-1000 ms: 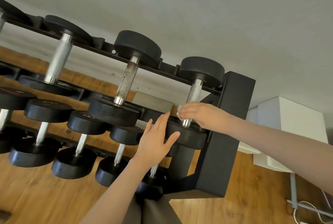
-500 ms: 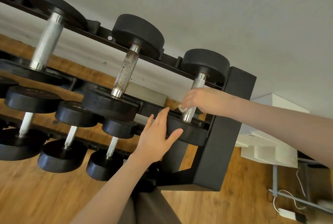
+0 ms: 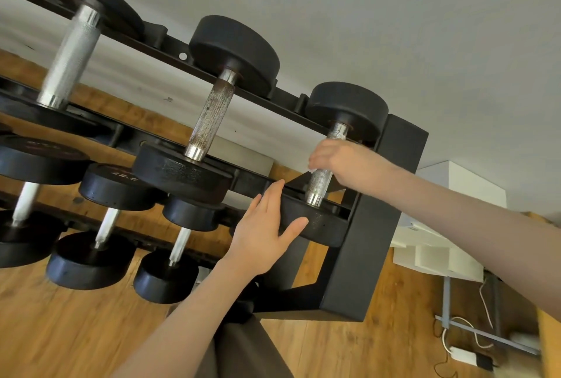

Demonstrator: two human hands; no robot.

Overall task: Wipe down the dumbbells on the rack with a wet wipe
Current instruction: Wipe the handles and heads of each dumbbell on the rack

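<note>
Right grip clenched around wet wipe on dumbbell handle, left grip released, flat against end weight

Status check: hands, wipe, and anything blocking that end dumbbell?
Right hand grips wet wipe around end dumbbell handle. Left hand flat against its near head, steadying. Nothing blocking.

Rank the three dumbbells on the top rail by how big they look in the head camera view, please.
1. Left dumbbell, largest, partly cut off.
2. Middle dumbbell with the rusty grip.
3. Right dumbbell, smallest, whose grip the right hand holds with the wipe.
All lie at similar distance, so the order seems real.
</note>
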